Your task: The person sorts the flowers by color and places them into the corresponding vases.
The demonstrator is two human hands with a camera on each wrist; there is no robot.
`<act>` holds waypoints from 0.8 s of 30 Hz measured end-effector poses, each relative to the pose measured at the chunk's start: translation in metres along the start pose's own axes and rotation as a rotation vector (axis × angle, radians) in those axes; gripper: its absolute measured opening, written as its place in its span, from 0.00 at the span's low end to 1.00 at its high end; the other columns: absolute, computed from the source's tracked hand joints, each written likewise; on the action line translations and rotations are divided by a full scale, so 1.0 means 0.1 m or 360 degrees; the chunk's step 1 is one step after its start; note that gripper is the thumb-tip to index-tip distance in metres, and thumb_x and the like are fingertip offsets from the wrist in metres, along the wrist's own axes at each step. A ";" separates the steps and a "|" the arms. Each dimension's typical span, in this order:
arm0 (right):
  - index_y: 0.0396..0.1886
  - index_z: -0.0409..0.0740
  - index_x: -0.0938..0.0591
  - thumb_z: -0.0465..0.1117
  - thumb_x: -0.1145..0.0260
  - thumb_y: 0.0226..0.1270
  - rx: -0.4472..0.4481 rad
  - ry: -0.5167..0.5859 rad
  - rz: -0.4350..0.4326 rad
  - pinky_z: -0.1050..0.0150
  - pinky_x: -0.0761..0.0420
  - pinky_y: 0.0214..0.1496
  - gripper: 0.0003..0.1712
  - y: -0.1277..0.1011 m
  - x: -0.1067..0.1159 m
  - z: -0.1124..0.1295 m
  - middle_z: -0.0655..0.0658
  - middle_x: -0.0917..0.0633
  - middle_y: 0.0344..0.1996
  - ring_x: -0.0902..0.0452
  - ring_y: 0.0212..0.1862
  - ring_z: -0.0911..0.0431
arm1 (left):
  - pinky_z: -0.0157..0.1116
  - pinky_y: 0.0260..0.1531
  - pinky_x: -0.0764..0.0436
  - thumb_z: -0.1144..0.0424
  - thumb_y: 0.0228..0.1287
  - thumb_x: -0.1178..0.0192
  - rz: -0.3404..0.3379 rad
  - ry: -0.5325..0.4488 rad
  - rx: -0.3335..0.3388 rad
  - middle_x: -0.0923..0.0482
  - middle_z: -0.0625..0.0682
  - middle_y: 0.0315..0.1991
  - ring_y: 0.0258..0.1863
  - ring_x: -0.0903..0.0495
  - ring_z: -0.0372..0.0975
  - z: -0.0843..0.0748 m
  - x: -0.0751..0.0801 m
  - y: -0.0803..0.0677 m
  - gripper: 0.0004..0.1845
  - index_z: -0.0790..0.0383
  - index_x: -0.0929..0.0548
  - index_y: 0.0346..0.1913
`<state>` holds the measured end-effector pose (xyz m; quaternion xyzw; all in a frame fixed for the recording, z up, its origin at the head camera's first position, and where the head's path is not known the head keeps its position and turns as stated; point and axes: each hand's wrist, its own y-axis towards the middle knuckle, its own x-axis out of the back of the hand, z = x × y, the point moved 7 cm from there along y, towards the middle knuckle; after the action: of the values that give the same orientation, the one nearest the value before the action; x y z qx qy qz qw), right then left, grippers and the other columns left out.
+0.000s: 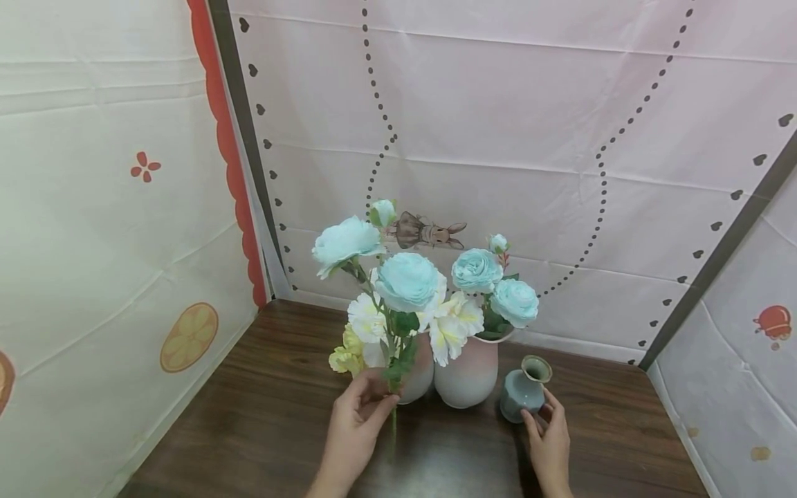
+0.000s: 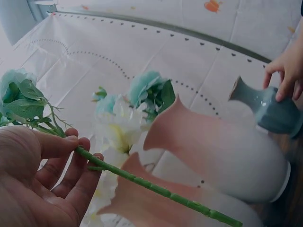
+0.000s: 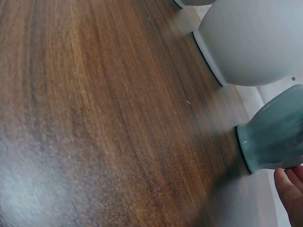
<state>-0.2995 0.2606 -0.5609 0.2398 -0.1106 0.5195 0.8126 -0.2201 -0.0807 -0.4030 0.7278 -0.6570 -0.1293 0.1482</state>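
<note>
My left hand (image 1: 358, 422) pinches the green stem (image 2: 156, 188) of an artificial flower spray between thumb and fingers. Large pale blue blooms (image 1: 409, 281) top the spray, with leaves just above my fingers, and the bare stem end hangs over the table. On the right, a small blue-grey glazed vase (image 1: 521, 395) with a narrow neck stands on the table. The thumb and fingers of my right hand (image 1: 549, 439) grip its right side low on the body. Only fingertips (image 3: 288, 187) of that hand show in the right wrist view.
Two larger pink-and-white vases (image 1: 468, 377) stand side by side behind the stem. The right one holds blue flowers (image 1: 515, 302); white-yellow flowers (image 1: 457, 325) and yellow blooms (image 1: 349, 353) show around them. Printed cloth (image 1: 498, 104) walls the wooden table (image 1: 249, 408) at the back and sides.
</note>
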 end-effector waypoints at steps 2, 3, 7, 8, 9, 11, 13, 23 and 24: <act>0.71 0.34 0.37 0.30 0.35 0.69 -0.0005 -0.0001 0.0003 0.49 0.19 0.57 0.34 0.00 0.00 0.00 0.27 0.25 0.57 0.24 0.60 0.33 | 0.30 0.42 0.14 0.73 0.64 0.37 0.0037 -0.0008 -0.0011 0.16 0.64 0.40 0.39 0.16 0.31 -0.02 -0.05 0.00 0.12 0.66 0.20 0.49; 0.71 0.34 0.37 0.30 0.35 0.69 -0.0008 -0.0002 0.0005 0.49 0.19 0.57 0.34 0.00 0.00 0.00 0.27 0.25 0.57 0.24 0.60 0.33 | 0.31 0.42 0.14 0.73 0.64 0.37 0.0053 -0.0006 -0.0023 0.16 0.64 0.40 0.39 0.16 0.31 -0.03 -0.07 0.00 0.13 0.66 0.21 0.50; 0.72 0.34 0.38 0.31 0.35 0.69 -0.0018 -0.0004 0.0015 0.49 0.20 0.57 0.34 0.00 0.00 0.01 0.27 0.25 0.57 0.24 0.60 0.33 | 0.33 0.43 0.13 0.73 0.64 0.37 0.0098 -0.0021 -0.0058 0.16 0.63 0.42 0.41 0.15 0.32 -0.08 -0.15 0.02 0.14 0.66 0.21 0.51; 0.72 0.35 0.38 0.31 0.35 0.69 -0.0020 -0.0003 0.0015 0.49 0.20 0.57 0.34 0.00 0.00 0.00 0.27 0.25 0.57 0.24 0.60 0.33 | 0.33 0.43 0.13 0.73 0.64 0.37 0.0106 -0.0028 -0.0066 0.16 0.63 0.42 0.41 0.15 0.32 -0.09 -0.16 0.03 0.14 0.66 0.21 0.52; 0.72 0.35 0.38 0.31 0.35 0.69 -0.0020 -0.0003 0.0014 0.49 0.20 0.57 0.34 0.00 0.00 0.00 0.27 0.25 0.57 0.24 0.60 0.33 | 0.33 0.42 0.12 0.72 0.64 0.36 0.0115 -0.0028 -0.0077 0.16 0.63 0.42 0.41 0.15 0.33 -0.10 -0.18 0.04 0.14 0.66 0.21 0.52; 0.72 0.35 0.38 0.31 0.35 0.69 -0.0016 -0.0004 0.0010 0.49 0.20 0.57 0.34 0.00 0.00 0.01 0.27 0.25 0.57 0.24 0.60 0.33 | 0.35 0.42 0.12 0.72 0.64 0.36 0.0139 -0.0039 -0.0082 0.16 0.63 0.43 0.42 0.15 0.34 -0.13 -0.22 0.06 0.13 0.65 0.20 0.51; 0.72 0.35 0.38 0.31 0.35 0.69 -0.0012 -0.0001 0.0006 0.49 0.19 0.57 0.35 0.00 0.00 0.01 0.27 0.24 0.57 0.24 0.60 0.33 | 0.36 0.42 0.12 0.71 0.65 0.37 0.0169 -0.0040 -0.0098 0.17 0.63 0.43 0.42 0.15 0.34 -0.15 -0.26 0.08 0.13 0.64 0.20 0.52; 0.72 0.35 0.38 0.31 0.35 0.69 -0.0031 -0.0029 0.0013 0.48 0.20 0.57 0.35 0.00 0.00 -0.01 0.27 0.25 0.57 0.24 0.60 0.33 | 0.36 0.40 0.12 0.67 0.66 0.36 0.0267 -0.0009 -0.0207 0.15 0.59 0.43 0.43 0.14 0.39 -0.32 -0.44 0.18 0.12 0.60 0.19 0.51; 0.72 0.35 0.38 0.31 0.35 0.69 -0.0033 -0.0034 0.0018 0.48 0.19 0.57 0.35 0.00 0.00 0.00 0.27 0.24 0.56 0.24 0.60 0.33 | 0.36 0.41 0.12 0.67 0.66 0.36 0.0271 -0.0012 -0.0219 0.15 0.59 0.43 0.43 0.14 0.38 -0.33 -0.45 0.19 0.12 0.60 0.19 0.51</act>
<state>-0.2999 0.2607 -0.5613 0.2361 -0.1260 0.5205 0.8109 -0.2295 -0.0363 -0.3651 0.6569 -0.7066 -0.1638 0.2059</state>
